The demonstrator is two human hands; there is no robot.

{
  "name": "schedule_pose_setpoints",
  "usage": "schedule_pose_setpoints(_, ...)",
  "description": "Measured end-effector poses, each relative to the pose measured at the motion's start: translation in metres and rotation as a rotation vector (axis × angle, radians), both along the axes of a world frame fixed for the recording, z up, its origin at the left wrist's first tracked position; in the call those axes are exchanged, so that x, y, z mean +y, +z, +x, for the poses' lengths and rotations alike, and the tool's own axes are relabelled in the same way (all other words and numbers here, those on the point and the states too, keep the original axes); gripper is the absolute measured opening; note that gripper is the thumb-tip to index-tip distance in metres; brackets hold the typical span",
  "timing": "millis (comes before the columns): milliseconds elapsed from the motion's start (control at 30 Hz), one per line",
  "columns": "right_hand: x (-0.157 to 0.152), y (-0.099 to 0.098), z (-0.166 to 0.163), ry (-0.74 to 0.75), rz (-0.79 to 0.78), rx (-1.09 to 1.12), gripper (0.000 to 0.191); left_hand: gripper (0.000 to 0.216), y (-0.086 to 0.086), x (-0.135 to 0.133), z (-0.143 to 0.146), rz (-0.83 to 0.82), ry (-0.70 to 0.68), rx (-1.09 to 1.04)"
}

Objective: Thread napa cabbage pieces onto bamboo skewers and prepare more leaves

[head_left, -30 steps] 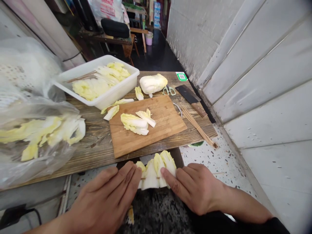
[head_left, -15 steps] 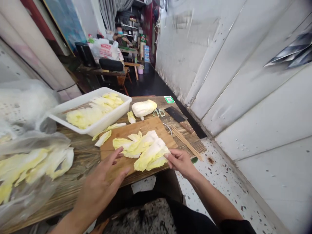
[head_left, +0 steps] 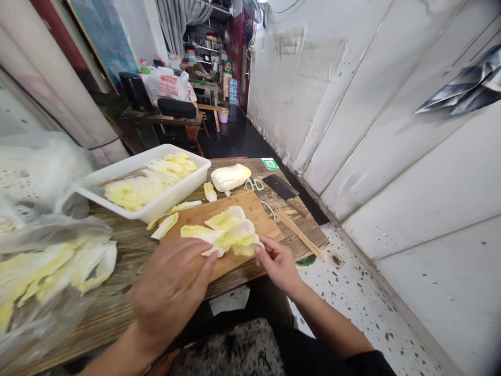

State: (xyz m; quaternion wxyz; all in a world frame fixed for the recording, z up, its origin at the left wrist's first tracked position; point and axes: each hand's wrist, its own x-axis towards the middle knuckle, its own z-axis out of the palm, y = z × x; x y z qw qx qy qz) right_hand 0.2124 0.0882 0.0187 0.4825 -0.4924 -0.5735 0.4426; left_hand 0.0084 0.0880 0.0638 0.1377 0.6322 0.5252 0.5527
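Observation:
Several yellow-white Chinese cabbage leaves [head_left: 230, 230] lie overlapped on a wooden cutting board [head_left: 262, 211]. My right hand [head_left: 277, 263] pinches the right end of the nearest cabbage leaf [head_left: 245, 246] between thumb and fingers. At the left end of the leaves is my left hand [head_left: 172, 284], its thumb and fingertips closed around a leaf edge, with its back hiding part of the board. Past the board lie a whole cabbage heart [head_left: 230, 177] and a small loose leaf [head_left: 210, 191].
A white tub [head_left: 183, 188] of leaves and skewers stands at left, behind a plastic bag [head_left: 90, 227] of leaves. Scissors [head_left: 254, 184], a cleaver [head_left: 279, 185] and bamboo skewers [head_left: 299, 232] lie on the right. Farther back, a person [head_left: 195, 68] sits near a cluttered table.
My left hand has moved right and forward to the leaves and closed its fingers. The right hand has shifted slightly left with its leaf, which now overlaps the others more.

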Motion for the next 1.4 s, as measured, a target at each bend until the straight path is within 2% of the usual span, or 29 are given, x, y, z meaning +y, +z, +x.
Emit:
schedule_pose_setpoints(67,0.004,-0.009,-0.009,-0.123,0.201,-0.179,0.04,0.033,-0.004,0.01,0.015,-0.233,-0.127,-0.222)
schedule_pose_setpoints(133,0.009,-0.02,-0.018,-0.185,0.367,-0.33,0.046,0.05,-0.012,0.028,0.033,-0.543,-0.219,-0.655)
schedule_pose_setpoints(233,0.015,-0.037,-0.026,-0.206,0.523,-0.458,0.057,0.062,-0.026,0.057,0.06,-0.619,-0.308,-0.859)
schedule_pose_setpoints(333,0.018,-0.05,-0.029,-0.189,0.545,-0.55,0.062,0.06,-0.035,0.072,0.077,-0.602,-0.307,-0.934)
schedule_pose_setpoints(467,0.015,-0.056,-0.025,-0.101,0.482,-0.543,0.058,0.049,-0.041,0.079,0.086,-0.626,-0.289,-1.015)
schedule_pose_setpoints(567,0.012,-0.059,-0.022,-0.163,0.265,-0.282,0.051,0.039,-0.043,0.083,0.088,-0.665,-0.292,-1.075)
schedule_pose_setpoints(633,0.011,-0.063,-0.02,-0.192,0.105,-0.114,0.036,0.03,-0.044,0.085,0.089,-0.692,-0.3,-1.107)
schedule_pose_setpoints(733,0.014,-0.069,-0.018,-0.134,-0.009,0.009,0.02,0.014,-0.044,0.086,0.09,-0.724,-0.317,-1.141)
schedule_pose_setpoints(967,0.018,-0.074,-0.014,-0.037,-0.17,0.206,0.035,0.005,-0.034,0.084,0.093,-0.738,-0.362,-1.17)
schedule_pose_setpoints(1133,0.015,-0.071,-0.015,-0.005,-0.213,0.263,0.045,0.007,-0.027,0.083,0.096,-0.74,-0.313,-1.163)
schedule_pose_setpoints(1400,0.014,-0.063,-0.017,-0.023,-0.213,0.258,0.051,0.007,-0.035,0.087,0.093,-0.799,-0.277,-1.177)
